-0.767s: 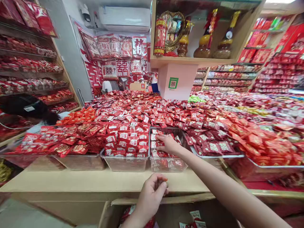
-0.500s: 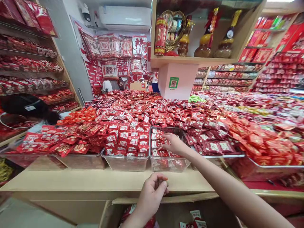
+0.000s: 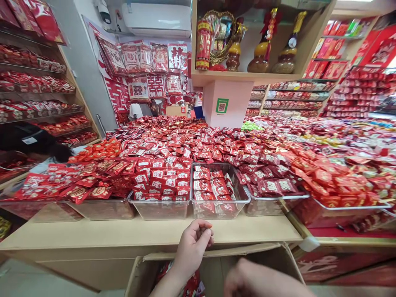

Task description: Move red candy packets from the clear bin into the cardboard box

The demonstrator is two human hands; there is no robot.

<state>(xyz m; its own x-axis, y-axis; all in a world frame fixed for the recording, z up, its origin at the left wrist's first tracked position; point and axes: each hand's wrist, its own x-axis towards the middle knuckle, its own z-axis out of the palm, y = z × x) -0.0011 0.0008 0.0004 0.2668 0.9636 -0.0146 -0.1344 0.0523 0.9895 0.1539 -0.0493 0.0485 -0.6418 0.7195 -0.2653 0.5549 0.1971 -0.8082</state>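
My left hand (image 3: 194,243) hovers above the counter's front edge and the cardboard box. Its fingers are curled with the thumb near the index finger; whether something small is inside is hidden. My right hand (image 3: 239,276) is smeared by motion down in the cardboard box (image 3: 213,264), its fingers not readable. In the box's left part lie red packets (image 3: 193,284), partly behind my left wrist. Straight ahead stands a clear plastic bin (image 3: 221,211), partly filled with red-and-white packets (image 3: 202,185) in rows, its right side lower than its left.
To its left a clear bin (image 3: 162,211) is heaped with red packets. Dark red packets (image 3: 275,185) and orange-red packets (image 3: 346,187) fill bins on the right. A wooden shelf (image 3: 244,77) overhangs the heap. A person's dark-haired head (image 3: 34,140) is at the left.
My right hand has left the clear bin and moved down into the cardboard box. My left hand keeps nearly the same place and pose. The view has shifted slightly.
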